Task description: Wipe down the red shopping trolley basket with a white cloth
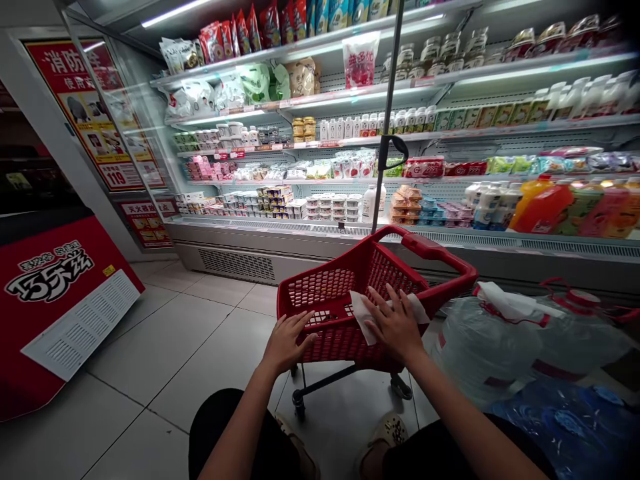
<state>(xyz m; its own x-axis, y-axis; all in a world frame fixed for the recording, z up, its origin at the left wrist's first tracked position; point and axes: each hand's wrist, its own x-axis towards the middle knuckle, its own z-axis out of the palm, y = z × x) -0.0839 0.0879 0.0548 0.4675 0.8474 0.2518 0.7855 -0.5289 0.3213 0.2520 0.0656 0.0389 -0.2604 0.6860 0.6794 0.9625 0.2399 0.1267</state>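
Observation:
A red plastic shopping cart (345, 283) with a lattice basket stands in front of me, its handle toward the right. My left hand (290, 339) lies on the near left corner of the basket rim, fingers stretched over it and nothing held. On the near rim further right, my right hand (393, 323) holds a white wipe (361, 319) against the basket. Its fingers are spread across the wipe, which sticks out on both sides; the thumb side is partly hidden. The basket's visible floor shows only red lattice.
A lit dairy cooler (240, 230) with a black door frame (387, 120) runs behind the cart. Large water jugs (490, 347) and blue-wrapped bottles (570, 427) crowd my right. At left stands a red freezer (55, 320) on the tiled floor (175, 360).

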